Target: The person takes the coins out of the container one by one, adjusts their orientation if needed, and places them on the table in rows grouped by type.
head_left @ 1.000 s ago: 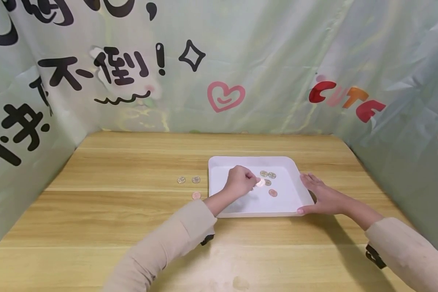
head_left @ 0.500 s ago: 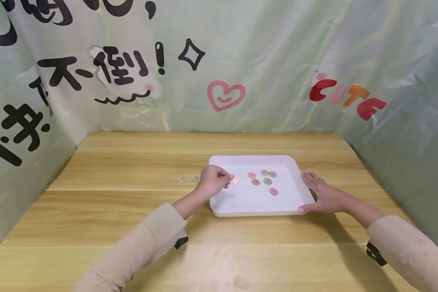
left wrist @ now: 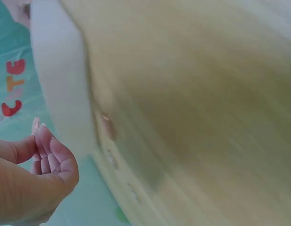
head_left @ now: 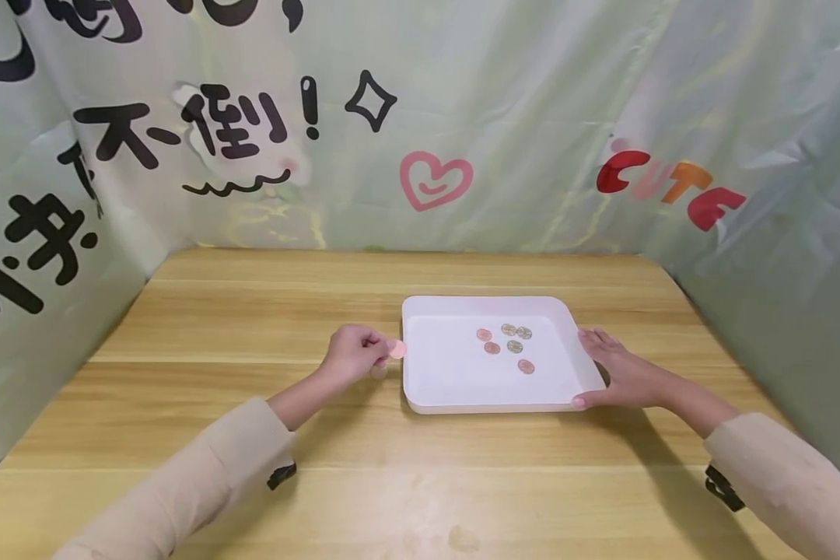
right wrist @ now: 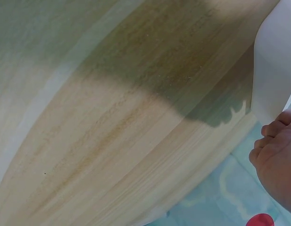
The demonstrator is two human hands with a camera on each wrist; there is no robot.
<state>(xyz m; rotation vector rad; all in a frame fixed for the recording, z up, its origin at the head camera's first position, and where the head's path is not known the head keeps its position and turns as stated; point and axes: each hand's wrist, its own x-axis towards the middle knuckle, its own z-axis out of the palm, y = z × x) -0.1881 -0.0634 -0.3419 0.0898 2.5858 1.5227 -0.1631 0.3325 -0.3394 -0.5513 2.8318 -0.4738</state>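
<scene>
A copper-coloured coin [head_left: 396, 349] is pinched between the thumb and fingertips of my left hand [head_left: 353, 354], just off the left rim of a white tray [head_left: 455, 385]. Below that hand lies another copper coin [head_left: 379, 372] on the table. The left wrist view shows it as a reddish coin [left wrist: 107, 126], in line with two silvery coins [left wrist: 112, 159] that the hand covers in the head view. My right hand [head_left: 623, 377] rests spread against the tray's right side, thumb at the near corner. Inside the tray lie several copper coins [head_left: 526, 366] and silvery coins [head_left: 514, 347].
The tray stands on a wood-grain table [head_left: 252, 435]. A pale printed cloth [head_left: 532, 93] with lettering and a heart hangs along the back and both sides of the table.
The left hand has moved left, from over the tray to outside its left rim, keeping a coin pinched. More copper coins show in the tray than one second ago. The right hand stays put.
</scene>
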